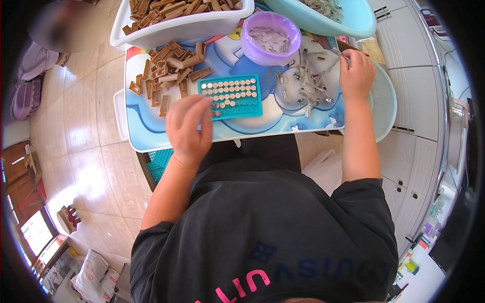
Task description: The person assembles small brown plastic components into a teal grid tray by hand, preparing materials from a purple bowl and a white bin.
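My left hand [191,129] hovers at the near left corner of a teal tray [260,108], its fingers bent, thumb apart from the fingertips. Rows of small silvery discs [230,90] sit in the tray's round pockets; the nearer rows are only partly filled. Over the table's right side, my right hand [357,76] is closed in a pinch on a thin greyish piece, too small to name. Close to it lies a loose pile of thin clear strands with small metallic bits [310,86]. Brown plastic casings [174,63] are heaped left of the tray.
A white tub [182,28] of brown casings stands at the far left. A purple lined basket [247,43] holds white slips, and a light blue basin [358,22] holds more clear strands. The patterned table's [166,139] front edge is near my body. White cabinets [411,96] stand at right.
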`<state>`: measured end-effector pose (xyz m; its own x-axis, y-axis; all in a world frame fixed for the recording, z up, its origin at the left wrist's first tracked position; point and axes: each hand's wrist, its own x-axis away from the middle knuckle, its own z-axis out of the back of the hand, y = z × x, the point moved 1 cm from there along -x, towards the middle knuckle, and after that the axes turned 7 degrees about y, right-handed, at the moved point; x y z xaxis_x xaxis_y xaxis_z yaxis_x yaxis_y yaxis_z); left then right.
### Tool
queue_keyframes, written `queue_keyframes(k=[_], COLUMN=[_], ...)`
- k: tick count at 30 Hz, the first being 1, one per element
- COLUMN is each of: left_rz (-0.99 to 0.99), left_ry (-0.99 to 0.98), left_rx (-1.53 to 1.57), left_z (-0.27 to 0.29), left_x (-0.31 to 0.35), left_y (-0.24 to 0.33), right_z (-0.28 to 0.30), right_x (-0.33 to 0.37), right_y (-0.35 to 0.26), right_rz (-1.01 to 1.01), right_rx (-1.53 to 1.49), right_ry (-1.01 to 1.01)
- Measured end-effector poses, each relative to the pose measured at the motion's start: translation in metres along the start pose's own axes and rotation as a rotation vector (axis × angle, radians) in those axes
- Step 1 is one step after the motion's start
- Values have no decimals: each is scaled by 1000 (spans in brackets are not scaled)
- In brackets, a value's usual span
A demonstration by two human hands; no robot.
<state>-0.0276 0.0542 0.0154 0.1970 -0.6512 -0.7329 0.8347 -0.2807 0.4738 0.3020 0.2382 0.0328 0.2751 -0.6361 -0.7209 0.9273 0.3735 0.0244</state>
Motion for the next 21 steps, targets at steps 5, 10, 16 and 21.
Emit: queue_keyframes(k=[5, 10, 16, 21], left_rz=[-48, 9, 1044, 1415], left_ry=[-176, -311, -831, -551], left_rx=[295, 359, 1109, 1672], left_z=[-15, -21, -25, -25], left_x=[-7, -5, -7, -3], left_y=[33, 44, 67, 60], right_z=[2, 19, 69, 86], right_x=[7, 8, 42, 67], right_y=[-8, -13, -100, -138], right_rz=[104, -156, -536, -458], right_rx=[92, -292, -888, -1027], right_ry=[-85, 244, 233, -26])
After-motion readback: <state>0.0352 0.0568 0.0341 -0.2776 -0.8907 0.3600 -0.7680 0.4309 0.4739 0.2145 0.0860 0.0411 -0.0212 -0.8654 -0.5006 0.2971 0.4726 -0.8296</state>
